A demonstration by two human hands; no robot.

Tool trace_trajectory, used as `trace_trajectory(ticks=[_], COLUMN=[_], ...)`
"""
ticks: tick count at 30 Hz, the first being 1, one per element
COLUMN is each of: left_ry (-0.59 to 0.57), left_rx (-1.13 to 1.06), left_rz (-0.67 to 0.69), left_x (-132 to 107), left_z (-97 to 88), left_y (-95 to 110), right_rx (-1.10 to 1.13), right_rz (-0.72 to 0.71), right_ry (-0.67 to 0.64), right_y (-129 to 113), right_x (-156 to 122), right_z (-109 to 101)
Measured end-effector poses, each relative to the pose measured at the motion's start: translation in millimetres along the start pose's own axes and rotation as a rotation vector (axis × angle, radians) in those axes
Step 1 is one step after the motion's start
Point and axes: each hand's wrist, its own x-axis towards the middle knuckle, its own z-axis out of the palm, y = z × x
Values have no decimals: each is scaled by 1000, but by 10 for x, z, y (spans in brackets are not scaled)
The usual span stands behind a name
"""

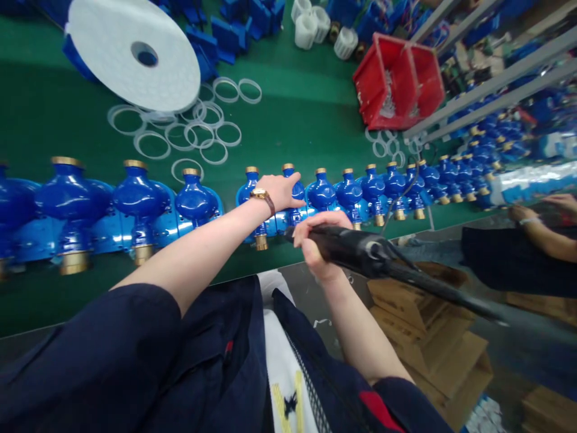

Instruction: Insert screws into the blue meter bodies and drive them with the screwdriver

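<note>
A row of blue housings with brass-coloured ends runs across the bench. My left hand (282, 191) is on one blue housing (297, 190), thumb and fingers placed around its body and partly covering it. In my right hand (322, 243) is a black power screwdriver (351, 248), gripped near its front end. The tool is tilted, its tip pointing left toward the lower edge of the housings, its rear and cord trailing to the right. Whether the tip touches a housing cannot be made out. Another blue housing (196, 201) stands left of my forearm.
Clear rings (183, 136) lie scattered behind the row, beside a large white reel (103, 54). A red divided bin (392, 90) with small parts stands at the back right. Cardboard boxes (433, 337) are stacked below the bench. A co-worker's hand (523, 213) is at far right.
</note>
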Motion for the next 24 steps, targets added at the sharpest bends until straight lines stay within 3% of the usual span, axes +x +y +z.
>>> trace_trajectory(ticks=[4, 7, 13, 19, 24], left_ry=[-4, -25, -20, -52, -62], left_rx=[44, 61, 72, 33, -14], left_rz=[-44, -95, -129, -207, -211], left_x=[0, -7, -24, -27, -32], left_z=[1, -4, -9, 0, 24], left_y=[-10, -14, -18, -16, -30], right_rx=[241, 294, 256, 266, 173], right_rz=[-171, -170, -108, -83, -37], right_ry=[162, 160, 103, 60, 43], right_y=[-55, 100, 401, 372, 353], right_x=[103, 128, 100, 104, 137], right_z=[-428, -588, -623, -726, -675])
